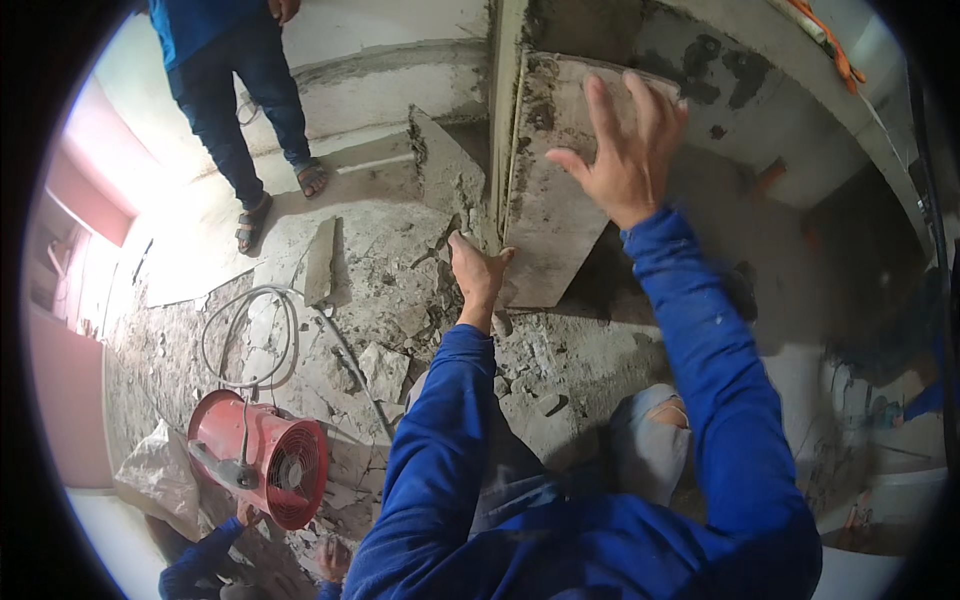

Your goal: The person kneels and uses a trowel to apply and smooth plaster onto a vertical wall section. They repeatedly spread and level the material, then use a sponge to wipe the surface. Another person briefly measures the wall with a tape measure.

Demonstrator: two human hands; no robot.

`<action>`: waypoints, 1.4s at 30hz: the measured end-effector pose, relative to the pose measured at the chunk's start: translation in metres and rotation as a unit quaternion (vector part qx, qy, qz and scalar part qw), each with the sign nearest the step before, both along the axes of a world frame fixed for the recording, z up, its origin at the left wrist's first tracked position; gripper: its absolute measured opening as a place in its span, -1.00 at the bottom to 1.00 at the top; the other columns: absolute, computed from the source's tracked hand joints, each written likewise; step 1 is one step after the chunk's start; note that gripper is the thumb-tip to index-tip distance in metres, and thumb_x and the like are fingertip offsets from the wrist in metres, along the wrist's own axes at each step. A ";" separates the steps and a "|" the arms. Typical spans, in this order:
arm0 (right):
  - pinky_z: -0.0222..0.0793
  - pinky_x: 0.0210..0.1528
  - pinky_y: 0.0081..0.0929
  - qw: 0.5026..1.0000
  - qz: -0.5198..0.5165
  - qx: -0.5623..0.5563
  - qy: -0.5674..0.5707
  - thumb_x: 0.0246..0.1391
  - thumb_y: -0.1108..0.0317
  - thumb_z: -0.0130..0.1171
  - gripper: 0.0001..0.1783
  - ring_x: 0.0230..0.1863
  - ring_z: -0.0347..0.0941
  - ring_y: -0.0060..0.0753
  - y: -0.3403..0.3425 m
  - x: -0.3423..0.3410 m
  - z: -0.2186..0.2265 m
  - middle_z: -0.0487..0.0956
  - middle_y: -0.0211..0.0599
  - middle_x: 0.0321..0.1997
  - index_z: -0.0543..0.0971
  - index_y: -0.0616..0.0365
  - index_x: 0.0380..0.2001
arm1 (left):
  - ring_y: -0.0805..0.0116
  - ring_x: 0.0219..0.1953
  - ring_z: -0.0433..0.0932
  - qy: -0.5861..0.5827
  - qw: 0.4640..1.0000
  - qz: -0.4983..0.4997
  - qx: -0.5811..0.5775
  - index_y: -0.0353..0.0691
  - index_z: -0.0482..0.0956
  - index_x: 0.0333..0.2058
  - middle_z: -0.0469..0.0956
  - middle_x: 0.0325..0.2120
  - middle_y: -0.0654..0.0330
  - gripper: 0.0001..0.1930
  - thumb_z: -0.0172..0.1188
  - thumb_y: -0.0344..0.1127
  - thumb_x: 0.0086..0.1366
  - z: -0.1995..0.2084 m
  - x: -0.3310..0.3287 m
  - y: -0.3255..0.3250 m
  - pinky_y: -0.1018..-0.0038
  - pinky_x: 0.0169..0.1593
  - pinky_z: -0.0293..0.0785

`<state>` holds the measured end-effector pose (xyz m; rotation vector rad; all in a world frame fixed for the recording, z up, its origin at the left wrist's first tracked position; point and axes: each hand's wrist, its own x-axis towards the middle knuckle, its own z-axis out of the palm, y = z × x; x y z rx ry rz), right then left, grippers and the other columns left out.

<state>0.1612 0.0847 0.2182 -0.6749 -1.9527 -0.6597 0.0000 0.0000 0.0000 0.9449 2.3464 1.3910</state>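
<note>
A large, pale flat slab point(560, 215) with a rough, dirty surface stands tilted in front of me, beside a vertical wall edge point(505, 95). My left hand point(480, 275) is at its lower left edge, thumb toward the slab's face and fingers on the other side. Higher up, my right hand point(630, 150) is spread wide over the slab's upper part, fingers apart and holding nothing. Whether its palm touches the surface is hard to tell. A broken grey slab piece point(445, 165) leans at the wall to the left of the slab.
Rubble point(385, 370) and a long broken strip point(320, 262) lie on the floor at left, near a coiled grey hose point(250, 335). A red drum fan point(260, 455) stands lower left, another person's hand point(250, 512) beside it. A person in sandals point(235, 100) stands at far left.
</note>
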 end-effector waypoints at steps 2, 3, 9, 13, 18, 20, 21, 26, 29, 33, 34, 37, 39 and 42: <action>0.04 0.30 0.20 0.986 0.007 -0.137 0.094 -0.14 -0.18 0.42 0.12 0.23 0.15 0.03 -0.016 0.021 -0.060 0.19 0.04 0.25 0.13 0.14 0.35 | -0.21 -0.03 0.50 0.018 1.000 -0.006 0.004 -0.44 0.18 0.08 0.47 -0.12 -0.21 -0.01 0.65 -0.21 -0.24 0.000 -0.001 0.000 0.17 -0.01 0.48; 0.07 0.30 0.14 0.946 0.026 -0.251 0.203 -0.12 -0.18 0.41 0.14 0.23 0.17 0.07 -0.027 0.026 -0.103 0.20 0.06 0.25 0.09 0.23 0.35 | -0.21 -0.02 0.50 0.033 0.999 -0.006 0.010 -0.44 0.18 0.10 0.47 -0.11 -0.21 0.00 0.65 -0.21 -0.24 0.000 0.000 -0.001 0.17 0.01 0.48; 0.10 0.36 -0.18 0.634 -0.122 -0.725 0.240 -0.16 -0.19 0.42 0.23 0.38 0.12 0.08 -0.017 0.043 -0.356 0.17 0.18 0.38 0.04 0.35 0.35 | -0.23 -0.06 0.51 0.021 1.000 -0.005 -0.014 -0.47 0.16 0.11 0.47 -0.13 -0.23 0.03 0.65 -0.18 -0.24 0.005 0.001 0.000 0.16 -0.01 0.48; 0.28 0.20 -0.21 0.695 0.003 -0.701 0.160 -0.07 0.08 0.37 -0.20 0.19 0.39 0.02 0.013 0.046 -0.423 0.48 0.05 0.16 0.36 0.32 0.17 | -0.23 -0.09 0.53 0.020 0.999 -0.005 -0.035 -0.50 0.15 0.10 0.47 -0.15 -0.25 0.02 0.64 -0.19 -0.23 0.012 0.000 0.000 0.16 -0.03 0.47; 0.31 0.17 -0.08 0.636 -0.100 -0.755 0.123 0.01 0.09 0.19 -0.29 0.19 0.38 0.22 0.010 0.055 -0.421 0.46 0.22 0.16 0.37 0.34 0.16 | -0.21 -0.06 0.52 0.015 0.999 -0.024 -0.041 -0.48 0.15 0.11 0.46 -0.11 -0.26 0.02 0.64 -0.21 -0.23 0.015 -0.002 -0.001 0.16 -0.03 0.47; 0.33 0.15 -0.08 0.666 -0.051 -0.729 0.150 0.00 0.12 0.16 -0.37 0.14 0.41 0.26 0.005 0.052 -0.415 0.50 0.26 0.09 0.46 0.37 0.06 | -0.21 -0.04 0.51 0.038 0.999 -0.028 -0.023 -0.47 0.15 0.12 0.44 -0.08 -0.25 0.03 0.64 -0.21 -0.24 0.012 -0.003 0.000 0.16 -0.01 0.47; 0.34 0.15 -0.08 0.644 -0.045 -0.752 0.136 -0.01 0.12 0.15 -0.38 0.12 0.42 0.28 0.004 0.051 -0.412 0.51 0.27 0.06 0.48 0.38 0.03 | -0.21 -0.06 0.52 0.042 0.999 -0.026 -0.021 -0.46 0.16 0.09 0.46 -0.11 -0.26 0.02 0.65 -0.18 -0.24 0.010 -0.003 0.000 0.16 -0.03 0.47; 0.37 0.09 -0.03 0.708 -0.171 -0.684 0.048 -0.02 0.08 0.13 -0.36 0.03 0.49 0.28 0.009 0.045 -0.396 0.56 0.26 -0.01 0.47 0.41 0.01 | -0.23 -0.10 0.53 0.074 0.997 -0.015 -0.011 -0.43 0.17 0.02 0.50 -0.18 -0.26 -0.03 0.65 -0.15 -0.24 -0.003 -0.007 0.004 0.15 -0.08 0.48; 0.41 0.03 -0.09 0.657 -0.182 -0.728 0.074 0.03 0.13 0.13 -0.38 0.01 0.52 0.14 0.010 0.055 -0.368 0.55 0.18 0.01 0.40 0.39 0.06 | -0.20 0.02 0.47 0.012 0.999 -0.040 -0.032 -0.48 0.14 0.15 0.36 0.03 -0.22 0.10 0.66 -0.14 -0.28 -0.006 -0.010 0.004 0.18 0.06 0.45; 0.44 -0.13 -0.33 0.699 -0.105 -0.563 0.427 0.08 0.27 0.23 -0.49 -0.19 0.48 -0.27 -0.017 0.053 -0.294 0.50 -0.15 -0.11 0.39 0.28 0.05 | -0.18 0.06 0.45 0.007 0.999 -0.035 -0.041 -0.50 0.16 0.15 0.37 0.04 -0.21 0.09 0.65 -0.13 -0.28 -0.003 -0.010 0.004 0.20 0.08 0.45; 0.44 -0.18 -0.30 0.765 -0.101 -0.518 0.370 0.05 0.23 0.30 -0.44 -0.23 0.41 -0.32 -0.027 0.052 -0.266 0.47 -0.20 -0.14 0.38 0.24 0.07 | -0.19 0.07 0.45 0.029 0.998 -0.034 -0.034 -0.50 0.16 0.16 0.37 0.06 -0.23 0.07 0.64 -0.15 -0.26 -0.001 -0.009 0.003 0.21 0.08 0.44; 0.33 0.02 -0.18 0.887 -0.010 -0.364 0.284 -0.09 0.19 0.43 -0.24 -0.02 0.33 -0.13 -0.051 0.032 -0.174 0.39 -0.14 0.02 0.35 0.17 0.16 | -0.20 0.07 0.45 0.001 0.999 -0.028 -0.027 -0.49 0.15 0.16 0.38 0.06 -0.24 0.06 0.64 -0.18 -0.24 0.005 -0.007 0.002 0.20 0.08 0.45; 0.22 0.16 -0.03 0.956 0.020 -0.213 0.202 -0.17 0.11 0.49 -0.10 0.13 0.27 0.01 -0.051 0.020 -0.109 0.35 -0.08 0.14 0.31 0.13 0.23 | -0.20 0.05 0.47 0.003 0.999 -0.022 -0.033 -0.49 0.13 0.16 0.41 0.02 -0.28 0.06 0.64 -0.19 -0.23 0.008 -0.005 0.001 0.19 0.06 0.45; 0.11 0.26 0.12 0.991 0.015 -0.084 0.102 -0.29 0.01 0.54 0.05 0.21 0.21 0.06 -0.043 0.011 -0.026 0.31 -0.07 0.21 0.28 0.09 0.27 | -0.23 0.02 0.49 0.012 0.999 -0.023 -0.021 -0.48 0.13 0.14 0.44 -0.04 -0.31 0.04 0.63 -0.20 -0.22 0.010 -0.003 -0.001 0.15 0.04 0.46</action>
